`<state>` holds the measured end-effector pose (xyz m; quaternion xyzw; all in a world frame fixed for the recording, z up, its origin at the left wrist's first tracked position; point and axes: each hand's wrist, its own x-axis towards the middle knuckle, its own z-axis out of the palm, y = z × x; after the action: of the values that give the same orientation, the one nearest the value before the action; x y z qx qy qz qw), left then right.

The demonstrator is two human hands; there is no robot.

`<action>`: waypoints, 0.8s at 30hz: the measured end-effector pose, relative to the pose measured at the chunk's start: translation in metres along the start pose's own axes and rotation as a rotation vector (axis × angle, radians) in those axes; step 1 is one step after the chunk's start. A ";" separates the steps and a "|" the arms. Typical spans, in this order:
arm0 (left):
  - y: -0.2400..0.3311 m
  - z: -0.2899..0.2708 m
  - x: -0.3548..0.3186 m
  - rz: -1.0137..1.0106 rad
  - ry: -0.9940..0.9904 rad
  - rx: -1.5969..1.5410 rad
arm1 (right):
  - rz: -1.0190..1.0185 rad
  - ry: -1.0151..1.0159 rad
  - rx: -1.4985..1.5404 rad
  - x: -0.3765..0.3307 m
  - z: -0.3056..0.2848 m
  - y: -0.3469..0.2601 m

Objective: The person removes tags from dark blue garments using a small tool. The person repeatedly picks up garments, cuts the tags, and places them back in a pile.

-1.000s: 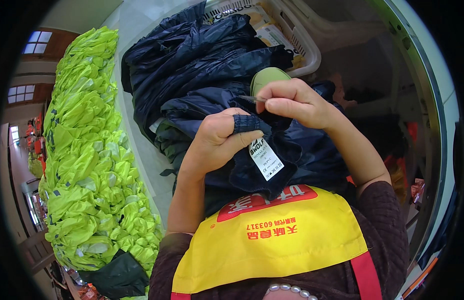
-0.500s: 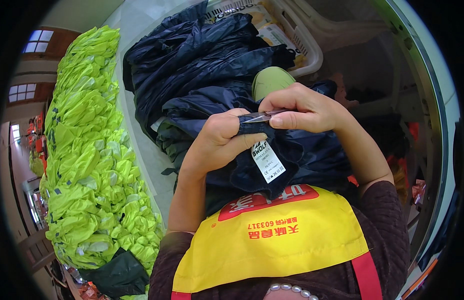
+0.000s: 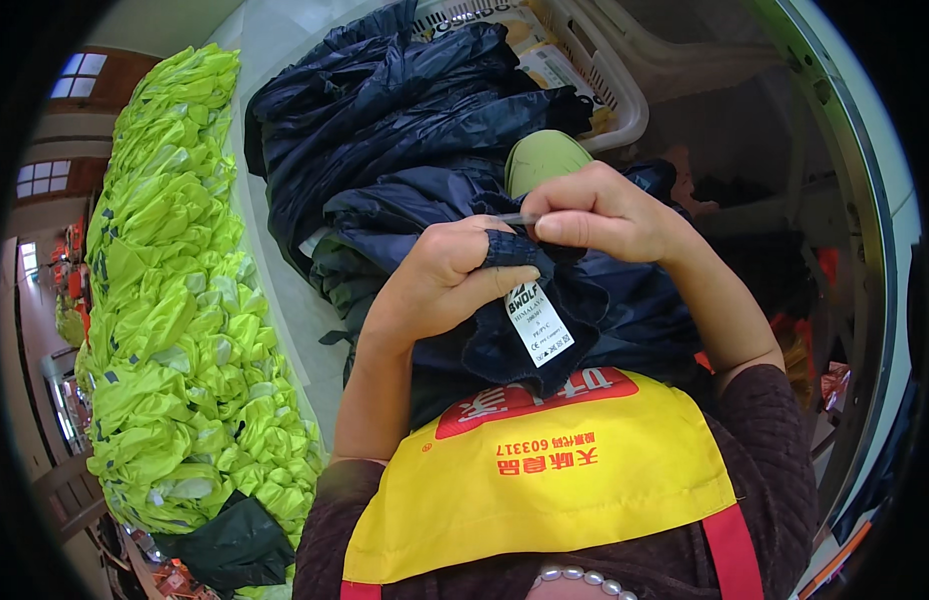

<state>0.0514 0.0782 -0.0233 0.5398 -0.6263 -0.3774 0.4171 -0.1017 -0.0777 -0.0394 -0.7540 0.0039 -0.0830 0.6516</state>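
Near the centre of our view, we count two hands. The left hand point(image 3: 450, 262) has its grip closed on the gathered edge of one navy garment point(image 3: 508, 250); the right hand point(image 3: 605, 215), toward two o'clock, pinches one slim metal tool point(image 3: 511, 218). One white label point(image 3: 539, 328) shows black print below that edge. Toward six, one yellow apron point(image 3: 545, 510) carries red writing; at one, we see one white basket point(image 3: 630, 108).

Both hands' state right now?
Left hand: closed, pinching gathered navy fabric.
Right hand: closed, holding a thin metal tool, blurred.
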 end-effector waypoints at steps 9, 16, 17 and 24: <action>0.001 0.000 0.000 0.003 0.011 -0.022 | -0.033 0.089 0.064 0.012 0.014 -0.020; -0.006 0.002 -0.003 0.008 0.060 -0.102 | -0.156 0.390 -0.062 0.018 0.026 -0.004; -0.005 0.001 -0.004 0.014 0.058 -0.109 | -0.036 0.468 0.081 0.018 0.020 -0.007; -0.006 0.000 -0.006 -0.008 0.072 -0.171 | -0.112 0.246 -0.069 0.015 0.005 -0.010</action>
<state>0.0543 0.0836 -0.0295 0.5179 -0.5743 -0.4113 0.4825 -0.0871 -0.0729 -0.0289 -0.7592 0.0447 -0.2108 0.6142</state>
